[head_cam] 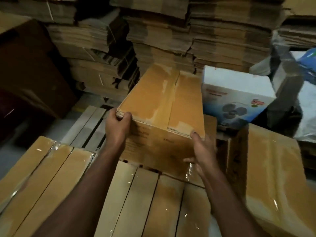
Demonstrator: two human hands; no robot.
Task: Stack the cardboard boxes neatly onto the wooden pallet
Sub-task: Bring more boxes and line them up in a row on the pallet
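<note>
A brown cardboard box (pixel 164 103) with worn tape on its top sits in the centre of the view, above the wooden pallet (pixel 89 125). My left hand (pixel 118 127) grips its near left top corner. My right hand (pixel 201 151) holds its near right edge, thumb on the top corner and fingers down the front face. Taped flat cartons (pixel 41 177) lie in the foreground at left, and more taped cartons (pixel 153 202) lie under my arms. Whether the held box rests on something or is lifted is unclear.
Tall stacks of flattened cardboard (pixel 153 40) fill the back. A white and blue fan box (pixel 236 96) stands to the right, with another brown box (pixel 273 177) in front of it. A dark box (pixel 29 65) is at left. Plastic-wrapped goods (pixel 297 86) sit far right.
</note>
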